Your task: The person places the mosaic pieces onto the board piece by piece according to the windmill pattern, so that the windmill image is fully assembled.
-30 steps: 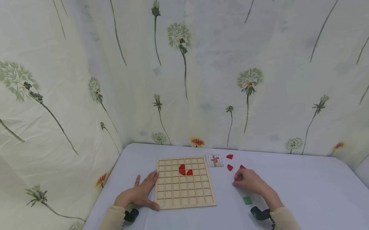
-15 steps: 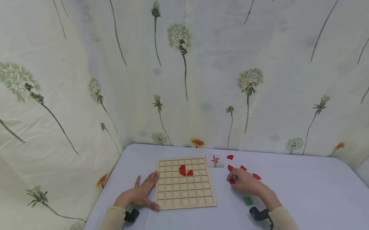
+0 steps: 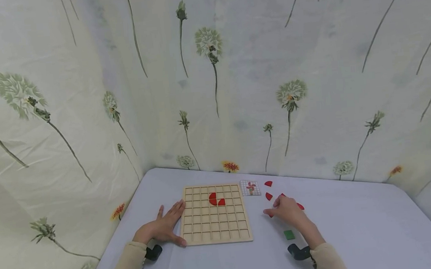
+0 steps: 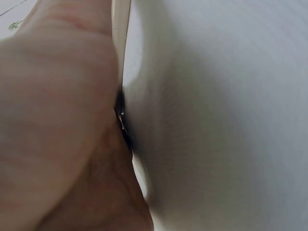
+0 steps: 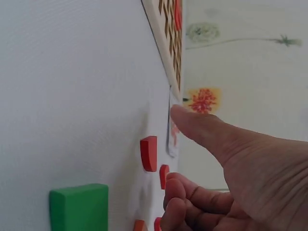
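Observation:
With fingers spread, my left hand (image 3: 163, 228) rests against the left edge of the wooden grid board (image 3: 200, 236). Two red pieces, a half-round shape (image 3: 212, 199) and a quarter-round piece (image 3: 221, 202), lie in its cells. My right hand (image 3: 290, 211) is over the red quarter-round pieces to the board's right. Its thumb stands apart from the bent fingers, and nothing shows between them in the right wrist view. One red quarter-round piece (image 5: 149, 154) lies on the cloth near the fingertips. In the left wrist view the left palm (image 4: 53, 106) fills the left side.
A small printed picture card (image 3: 250, 188) lies off the board's upper right corner. Other red pieces (image 3: 268, 184) lie to the right of it. A green square block (image 3: 289, 234) sits below my right hand. Patterned fabric (image 3: 234, 78) hangs behind the white-covered table (image 3: 210, 265).
My right hand has shifted slightly left and its thumb has parted from the fingers. A red piece at its right has come into view. The left hand stays where it was.

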Available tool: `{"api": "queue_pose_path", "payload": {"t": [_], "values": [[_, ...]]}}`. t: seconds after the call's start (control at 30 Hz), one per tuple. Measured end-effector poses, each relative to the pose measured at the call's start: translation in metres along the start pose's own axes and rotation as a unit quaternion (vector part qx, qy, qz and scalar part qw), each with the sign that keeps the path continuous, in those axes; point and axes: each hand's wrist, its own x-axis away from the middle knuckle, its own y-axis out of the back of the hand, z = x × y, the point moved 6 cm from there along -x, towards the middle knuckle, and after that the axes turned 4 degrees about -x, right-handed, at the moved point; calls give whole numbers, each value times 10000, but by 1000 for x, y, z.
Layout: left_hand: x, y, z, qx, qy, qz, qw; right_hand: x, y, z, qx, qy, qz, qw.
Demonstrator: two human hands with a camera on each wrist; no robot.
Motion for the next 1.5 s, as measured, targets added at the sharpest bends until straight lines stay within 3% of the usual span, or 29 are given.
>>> {"api": "queue_pose_path", "payload": {"t": [0.3,0.63,1.1,1.3,1.5], "values": [[2,0,1,38,12,-51,10000,-6,-8,-3,2,209,62,9998],[4,-4,5,29,81,-4,10000,-3,-12,10,2,1067,274,9939],[5,1,1,-51,49,6,10000,-6,-14,10,78,1110,93,9937],[5,6,-2,-96,41,4,9999,-12,-21,25,-183,1165,48,9930],[2,4,-3,-41,32,18,10000,-18,-32,55,-441,1403,264,9888]]}}
